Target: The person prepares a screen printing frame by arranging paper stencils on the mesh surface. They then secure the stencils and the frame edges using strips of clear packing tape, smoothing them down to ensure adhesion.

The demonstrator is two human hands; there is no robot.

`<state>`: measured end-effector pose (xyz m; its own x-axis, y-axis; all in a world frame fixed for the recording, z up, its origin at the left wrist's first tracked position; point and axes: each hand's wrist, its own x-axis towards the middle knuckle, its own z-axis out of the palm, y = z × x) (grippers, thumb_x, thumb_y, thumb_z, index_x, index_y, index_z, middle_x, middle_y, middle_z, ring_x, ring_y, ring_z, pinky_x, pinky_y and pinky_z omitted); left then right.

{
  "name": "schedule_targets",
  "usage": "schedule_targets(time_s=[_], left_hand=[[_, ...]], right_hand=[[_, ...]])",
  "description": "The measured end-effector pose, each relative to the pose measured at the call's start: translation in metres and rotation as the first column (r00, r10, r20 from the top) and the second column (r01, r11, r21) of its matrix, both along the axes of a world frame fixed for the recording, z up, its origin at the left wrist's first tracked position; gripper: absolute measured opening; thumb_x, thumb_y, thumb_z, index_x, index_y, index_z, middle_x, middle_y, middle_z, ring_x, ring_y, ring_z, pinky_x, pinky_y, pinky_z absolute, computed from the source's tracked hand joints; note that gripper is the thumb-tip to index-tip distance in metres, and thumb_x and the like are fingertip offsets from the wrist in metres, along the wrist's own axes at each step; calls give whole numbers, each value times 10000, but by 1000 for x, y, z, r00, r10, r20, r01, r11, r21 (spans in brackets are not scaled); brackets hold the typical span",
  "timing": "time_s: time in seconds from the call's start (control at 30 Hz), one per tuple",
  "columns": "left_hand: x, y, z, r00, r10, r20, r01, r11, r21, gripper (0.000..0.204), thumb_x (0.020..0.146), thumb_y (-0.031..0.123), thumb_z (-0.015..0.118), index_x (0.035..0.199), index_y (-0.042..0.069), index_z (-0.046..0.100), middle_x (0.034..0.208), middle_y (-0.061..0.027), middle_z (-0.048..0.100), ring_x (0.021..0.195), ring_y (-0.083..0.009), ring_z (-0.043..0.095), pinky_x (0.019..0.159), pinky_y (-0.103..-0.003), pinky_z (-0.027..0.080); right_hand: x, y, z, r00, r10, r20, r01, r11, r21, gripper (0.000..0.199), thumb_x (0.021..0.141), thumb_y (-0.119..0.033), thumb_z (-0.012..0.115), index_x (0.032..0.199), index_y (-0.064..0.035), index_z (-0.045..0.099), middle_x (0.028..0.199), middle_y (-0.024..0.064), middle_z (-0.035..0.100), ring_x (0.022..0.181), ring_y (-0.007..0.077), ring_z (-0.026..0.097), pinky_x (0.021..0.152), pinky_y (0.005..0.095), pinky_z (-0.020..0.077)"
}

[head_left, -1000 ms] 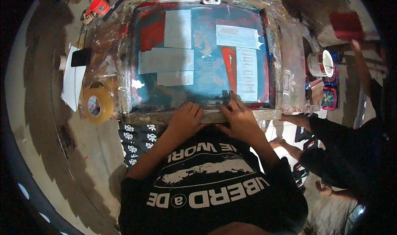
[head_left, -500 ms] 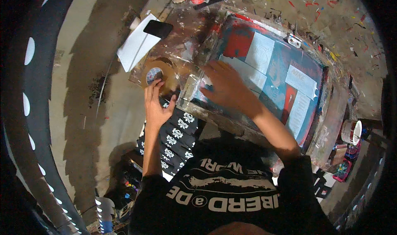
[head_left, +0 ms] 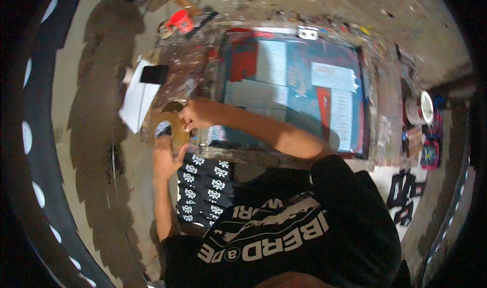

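Note:
A wide roll of tan tape [head_left: 178, 129] stands at the left edge of the worktable. My left hand [head_left: 166, 161] holds it from the near side, fingers hooked into its core and thumb against the outer edge. Reaching across from the right, my right hand [head_left: 197, 115] has its fingers pinched at the roll's right side; any tape end between them is too small to make out. Under my right forearm lies a framed printing screen [head_left: 300, 61] with teal mesh, a red patch and several pale strips [head_left: 272, 60] stuck on it.
Beyond the roll, a black phone [head_left: 153, 74] rests on white paper [head_left: 136, 96]. A red mug [head_left: 181, 21] stands at the far left. Black pieces with white prints [head_left: 203, 189] lie near my left forearm. A white tub [head_left: 420, 109] sits at the right, a metal clip [head_left: 307, 32] at the screen's far edge.
My right hand has moved left from over the screen to the tape roll, its fingers now closed. My left hand stays at the roll. The whole view has turned and shifted.

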<state>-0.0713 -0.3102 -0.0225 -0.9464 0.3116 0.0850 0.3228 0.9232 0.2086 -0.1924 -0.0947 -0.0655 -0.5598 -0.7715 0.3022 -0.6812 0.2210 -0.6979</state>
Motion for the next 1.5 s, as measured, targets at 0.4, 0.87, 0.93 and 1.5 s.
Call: schedule_targets(time_s=[0.4,0.87,0.93,1.5], left_hand=[[-19,173,136,565,-688,455,528,726,441,496,807,416,810,970,-12,618,743,-201,658,697,-391,666,635,-450,510],[54,200,222,720,-646,-253,691,702,173,446,717,462,820,949,93,724,894,-113,703,715,-322,684,614,-407,514],[58,216,245,650,-675,-349,745,658,113,427,716,434,818,948,87,725,900,-113,705,718,-319,685,615,-403,515],[99,120,211,581,-475,-661,672,738,61,292,703,201,803,936,41,731,959,-117,727,741,-291,698,626,-367,529]], right_hand=[[214,254,71,573,-242,783,622,750,-223,107,842,-114,797,823,-20,749,750,93,736,686,114,686,598,275,524],[417,446,128,559,-814,155,821,520,-234,326,762,-235,806,606,-111,548,558,-3,567,460,137,514,478,298,373],[424,458,137,595,-793,130,759,501,-415,289,754,-211,770,583,-133,551,526,-8,540,446,134,480,447,301,340],[366,450,82,621,-781,-67,752,618,-231,186,780,-205,784,805,-67,662,674,24,627,586,153,603,545,313,499]])
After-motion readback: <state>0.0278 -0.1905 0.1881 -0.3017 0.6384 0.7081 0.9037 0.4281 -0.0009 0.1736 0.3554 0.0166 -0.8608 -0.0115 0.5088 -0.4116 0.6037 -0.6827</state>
